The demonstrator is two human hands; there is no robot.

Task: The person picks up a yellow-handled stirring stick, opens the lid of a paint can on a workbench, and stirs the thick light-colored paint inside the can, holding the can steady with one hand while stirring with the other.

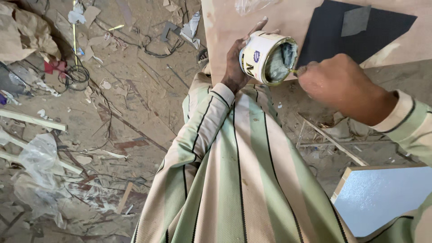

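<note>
A left hand (236,60) grips a tilted, open tin (268,57) at one o'clock over a plywood board (225,27) — the right hand (342,85) pinches a thin tool, tip at the rim. Tilted so far, the greyish paste may spill onto the striped garment (243,180) below.

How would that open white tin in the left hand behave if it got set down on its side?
The white tin is round, so on its side it would likely roll. It is open and holds greyish paste, which might ooze out. The left hand wraps it easily, so it seems light; the smeared rim could be slippery.
</note>
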